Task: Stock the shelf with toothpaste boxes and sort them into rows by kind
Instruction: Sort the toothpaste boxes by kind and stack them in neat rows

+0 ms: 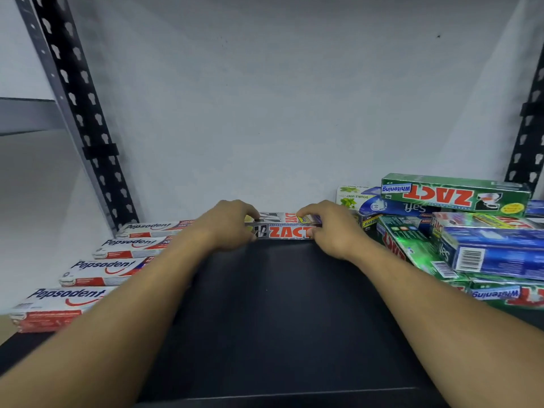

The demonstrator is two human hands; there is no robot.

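A silver Zact toothpaste box (284, 231) lies crosswise at the back of the black shelf (279, 319), close to the white wall. My left hand (228, 225) grips its left end and my right hand (329, 228) grips its right end, fingers curled over the top. Several white-and-red Pepsodent boxes (97, 272) lie in a row along the left side, partly hidden by my left forearm. On the right sits a loose heap with a green Zact box (453, 194) on top and blue boxes (494, 248) below.
Black perforated uprights stand at the back left (88, 136) and at the far right edge (530, 134). A white wall closes the back of the shelf. Another shelf board shows at the left (26, 113).
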